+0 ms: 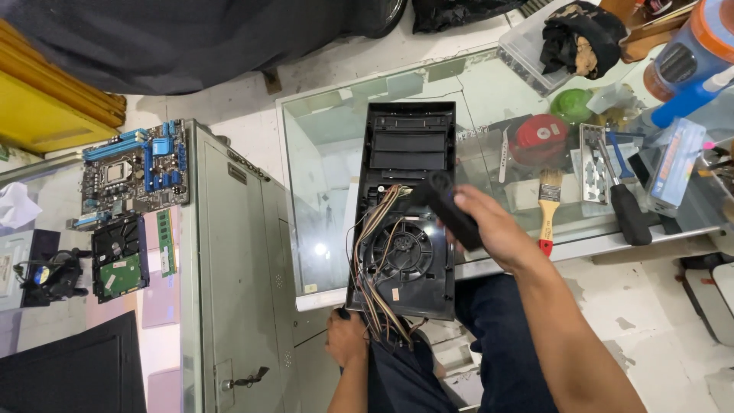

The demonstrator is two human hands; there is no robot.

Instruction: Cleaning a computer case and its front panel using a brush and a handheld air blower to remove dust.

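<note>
In the head view, a black computer front panel [405, 210] is lying inner side up across the near edge of a glass tabletop [329, 145], its lower end hanging over the person's lap. A round black fan [401, 250] is sitting in the lower half of the panel, and a bundle of coloured wires [373, 264] is running down the panel's left side and spilling out at 6 o'clock.

The right hand [493, 229] is reaching in from 4 o'clock, fingers wrapped around a black handheld tool [453, 205] whose nose is pointing toward the panel's middle, just above the fan. The left hand [346, 336] is gripping the panel's bottom left corner at 7 o'clock, fingers curled under the edge beside the wire ends.

At 9 o'clock of the panel a grey computer case [229, 260] is lying on its side. Further left, a motherboard [136, 170] and a hard drive [119, 258] are resting flat. At 3 o'clock, on the tabletop, a paintbrush [548, 206] with a red-tipped handle is lying beside a black-handled screwdriver [628, 208].
</note>
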